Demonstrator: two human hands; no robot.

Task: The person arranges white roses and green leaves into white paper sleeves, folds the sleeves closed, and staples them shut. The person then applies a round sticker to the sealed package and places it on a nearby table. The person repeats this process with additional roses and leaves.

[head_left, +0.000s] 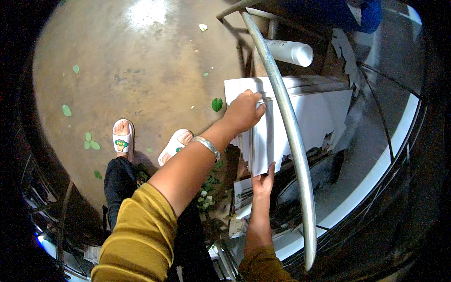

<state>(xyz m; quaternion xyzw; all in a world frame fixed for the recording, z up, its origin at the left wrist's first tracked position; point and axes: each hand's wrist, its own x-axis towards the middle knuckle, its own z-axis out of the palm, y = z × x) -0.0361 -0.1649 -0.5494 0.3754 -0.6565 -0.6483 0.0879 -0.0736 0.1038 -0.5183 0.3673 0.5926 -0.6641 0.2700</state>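
Note:
A white board (324, 110) with torn, ragged edges lies behind a curved metal rail (292, 136). My left hand (244, 113), with a silver bracelet on the wrist, grips the board's upper left edge. My right hand (263, 181) holds its lower left corner from below, fingers up against the edge. Both arms wear mustard-yellow sleeves. The rail crosses in front of the board, just right of both hands.
A white cylinder (289, 51) lies above the board, with a blue object (357, 14) beyond it. My feet in white sandals (123, 138) stand on a brown floor (141, 70) strewn with green leaves. Papers and small white flowers (204, 197) sit low by my legs.

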